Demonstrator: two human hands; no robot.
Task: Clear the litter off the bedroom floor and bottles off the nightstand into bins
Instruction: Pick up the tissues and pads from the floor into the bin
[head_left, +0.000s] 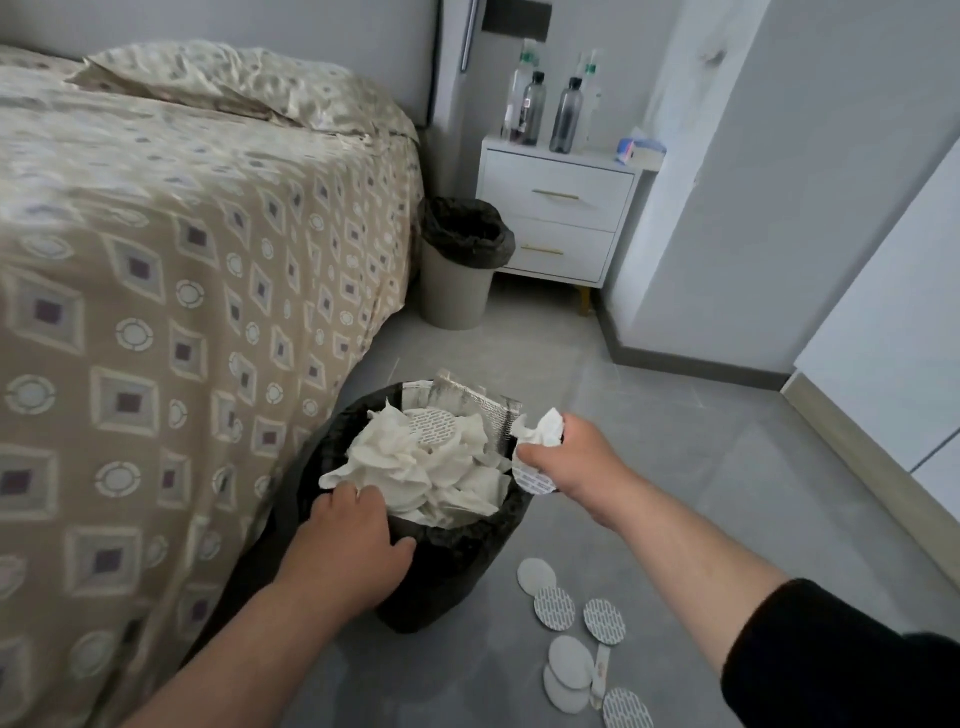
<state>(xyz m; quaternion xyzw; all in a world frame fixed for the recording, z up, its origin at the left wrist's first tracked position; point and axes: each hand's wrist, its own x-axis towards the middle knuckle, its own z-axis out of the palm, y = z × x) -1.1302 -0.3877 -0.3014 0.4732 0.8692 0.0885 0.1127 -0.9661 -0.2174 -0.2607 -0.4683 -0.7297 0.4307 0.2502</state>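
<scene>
A bin lined with a black bag (447, 561) stands on the floor beside the bed, piled with crumpled white tissues (415, 467) and a silver wrapper. My left hand (353, 540) grips its near rim. My right hand (566, 457) hovers over the right rim, holding a crumpled tissue (543, 426) and a round white seal disc (535, 480). Several more round discs (571, 629) lie on the grey floor to the bin's right. On the white nightstand (558, 208) at the back stand several bottles (566, 114), some dark, some clear.
A second beige bin with a black liner (460, 270) stands between the bed and nightstand. The patterned bed (182, 260) fills the left. A tissue box (641, 148) sits at the nightstand's right edge. White cupboards (883, 312) line the right.
</scene>
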